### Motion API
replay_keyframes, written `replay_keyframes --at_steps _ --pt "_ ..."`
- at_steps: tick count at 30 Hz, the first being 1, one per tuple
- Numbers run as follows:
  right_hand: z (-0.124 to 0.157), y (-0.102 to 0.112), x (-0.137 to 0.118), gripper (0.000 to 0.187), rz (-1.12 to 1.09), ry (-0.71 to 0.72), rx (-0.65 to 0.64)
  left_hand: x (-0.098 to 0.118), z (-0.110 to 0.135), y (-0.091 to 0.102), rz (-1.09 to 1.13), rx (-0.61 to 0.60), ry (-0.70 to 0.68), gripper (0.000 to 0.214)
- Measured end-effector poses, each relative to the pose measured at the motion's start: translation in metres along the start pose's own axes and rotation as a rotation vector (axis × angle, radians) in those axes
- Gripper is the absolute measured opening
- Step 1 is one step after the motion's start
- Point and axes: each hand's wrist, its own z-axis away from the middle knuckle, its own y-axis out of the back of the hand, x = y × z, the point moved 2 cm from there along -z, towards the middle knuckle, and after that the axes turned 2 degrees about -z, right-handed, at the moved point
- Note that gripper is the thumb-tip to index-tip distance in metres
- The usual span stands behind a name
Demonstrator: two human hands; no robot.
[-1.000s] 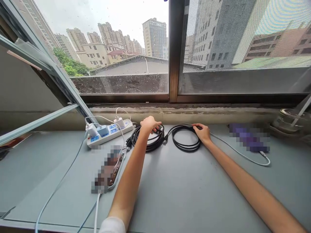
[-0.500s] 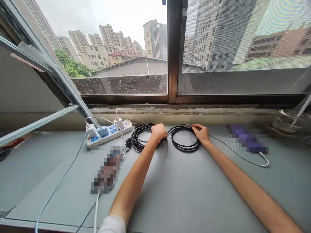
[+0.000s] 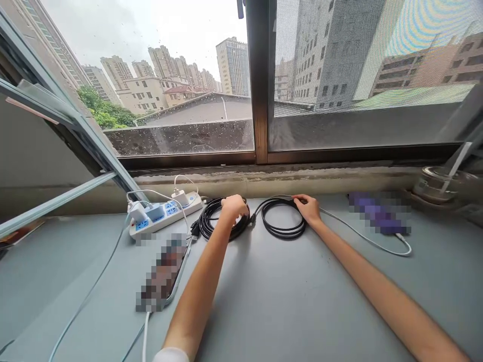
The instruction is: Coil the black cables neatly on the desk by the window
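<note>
Two black cable coils lie on the grey tabletop below the window. My left hand [image 3: 234, 207] is over the right part of the larger coil [image 3: 207, 221], fingers curled down onto the cable and partly hidden. A black plug [image 3: 252, 220] lies just right of that hand, between the coils. Another black plug [image 3: 194, 229] sticks out at the larger coil's left side. With fingertips pinched together, my right hand [image 3: 308, 208] holds the upper right edge of the smaller coil [image 3: 284, 235].
A white power strip [image 3: 166, 217] with chargers stands at the back left. Near it lies a blurred phone [image 3: 179, 274] on a white cable. A purple, blurred device [image 3: 381, 216] with a white cable [image 3: 362, 235] is at right, beside a glass jar [image 3: 433, 185]. A metal frame [image 3: 90, 136] leans at left.
My left hand has shifted left over the larger coil, and the black plug beside it now shows clear of the fingers. My right hand stays at the smaller coil. The view has shifted slightly.
</note>
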Motion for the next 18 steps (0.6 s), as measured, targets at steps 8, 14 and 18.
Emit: replay_keyframes --at_steps 8,14,18 --pt "-0.001 -0.001 0.001 0.013 0.014 0.001 -0.027 -0.025 0.006 0.037 0.224 0.291 0.037 0.029" --pt "0.000 -0.002 -0.001 0.015 0.017 0.046 -0.035 -0.052 0.041 0.084 0.439 1.045 0.086 0.035" --pt "0.004 -0.002 -0.007 0.023 0.034 0.105 -0.039 -0.053 0.071 0.101 0.817 1.441 -0.211 0.039"
